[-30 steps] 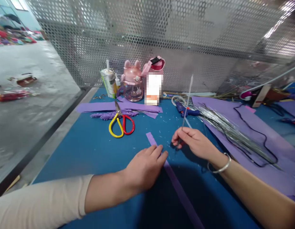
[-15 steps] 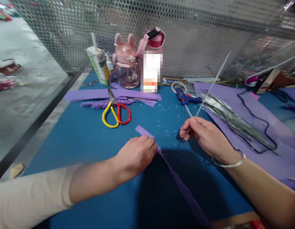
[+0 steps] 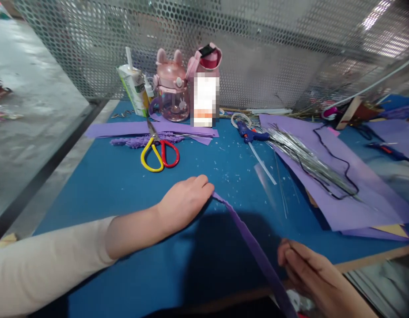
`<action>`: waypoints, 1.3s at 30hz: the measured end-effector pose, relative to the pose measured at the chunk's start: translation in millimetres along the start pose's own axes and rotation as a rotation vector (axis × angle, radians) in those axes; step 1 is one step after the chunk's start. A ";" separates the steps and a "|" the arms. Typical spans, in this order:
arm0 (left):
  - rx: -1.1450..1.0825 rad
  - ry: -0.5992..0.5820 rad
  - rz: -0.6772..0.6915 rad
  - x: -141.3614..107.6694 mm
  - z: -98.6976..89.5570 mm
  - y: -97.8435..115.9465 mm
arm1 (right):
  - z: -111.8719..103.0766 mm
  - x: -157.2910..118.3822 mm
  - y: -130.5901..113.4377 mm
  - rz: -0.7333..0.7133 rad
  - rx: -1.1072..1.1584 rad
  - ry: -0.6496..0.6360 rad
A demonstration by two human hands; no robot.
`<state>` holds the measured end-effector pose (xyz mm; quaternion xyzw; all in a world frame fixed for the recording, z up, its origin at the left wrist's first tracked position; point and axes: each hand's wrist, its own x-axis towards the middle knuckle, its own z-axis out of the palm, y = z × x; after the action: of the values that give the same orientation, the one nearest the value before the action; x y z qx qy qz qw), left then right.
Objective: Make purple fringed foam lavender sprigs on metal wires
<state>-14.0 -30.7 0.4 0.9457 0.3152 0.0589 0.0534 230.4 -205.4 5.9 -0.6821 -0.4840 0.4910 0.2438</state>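
Note:
My left hand (image 3: 187, 198) is closed on the end of a long purple paper strip (image 3: 247, 234), which runs down to the right past the table's front edge. My right hand (image 3: 313, 274), smeared by motion, is low at the right with its fingers pinched together. A faint pale streak (image 3: 269, 187) above it looks like the thin wire, blurred. Purple strips (image 3: 125, 129) lie beyond my left hand, with a frilled purple piece (image 3: 133, 142) beside them. Scissors (image 3: 157, 152) with one yellow and one red handle rest there.
At the back stand a drink carton (image 3: 134, 90), a pink bottle with ears (image 3: 174, 99) and another pink bottle (image 3: 209, 62). A blue glue gun (image 3: 252, 134), a bundle of silvery wires (image 3: 304, 152) and purple sheets (image 3: 353, 207) lie right. Behind rises a perforated metal panel (image 3: 257, 66).
My right hand has moved down and toward me, and the wire in it has blurred. My left hand has shifted slightly left, covering the strip's end. The view has turned a little right.

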 end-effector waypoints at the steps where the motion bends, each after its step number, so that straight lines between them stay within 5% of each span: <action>1: -0.002 0.053 0.006 0.5 2.3 -1.6 | 3.8 -0.9 4.9 -0.050 -0.122 0.105; 4: 0.025 0.186 0.016 1.7 6.9 -5.6 | 13.7 1.3 14.1 -0.192 -0.492 0.307; 6: 0.084 0.259 0.031 2.7 6.9 -8.4 | 15.2 3.7 14.8 -0.274 -0.641 0.289; 8: 0.145 0.329 0.073 4.3 4.7 -11.6 | 10.4 4.1 12.2 -0.375 -0.721 0.261; 12: 0.192 0.434 0.181 5.6 0.5 -14.3 | -9.9 -0.7 3.7 -0.584 -0.902 0.473; 14: 0.175 0.368 0.174 2.6 3.0 -10.7 | -19.3 -3.9 -1.3 -0.640 -0.961 0.331; 17: 0.068 0.174 0.070 -5.5 11.7 0.2 | -31.0 -6.1 -10.2 -0.503 -0.880 -0.063; 19: 0.015 0.148 0.012 -9.8 16.8 7.2 | -38.5 -1.5 -17.9 -0.356 -0.743 -0.127; 23: -0.031 0.193 -0.006 -8.9 17.0 9.8 | -45.7 34.8 -42.8 -0.315 -0.338 0.016; 26: -0.085 0.199 0.000 -4.1 11.8 2.8 | -37.4 77.6 -69.6 -0.439 -0.220 0.029; 31: -0.145 0.165 0.028 -0.3 9.8 -6.5 | -12.5 136.4 -91.5 -0.789 0.239 0.362; 35: -0.160 0.168 0.004 1.6 13.0 -8.3 | -5.5 162.1 -77.4 -0.697 0.003 0.237; 39: -0.198 0.160 0.010 1.8 13.6 -8.2 | -8.4 162.9 -69.3 -0.675 -0.024 0.387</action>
<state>-15.4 -24.0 -14.1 0.9296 0.3065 0.1650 0.1210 216.9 -29.0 -5.5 -0.5673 -0.6319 0.2398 0.4705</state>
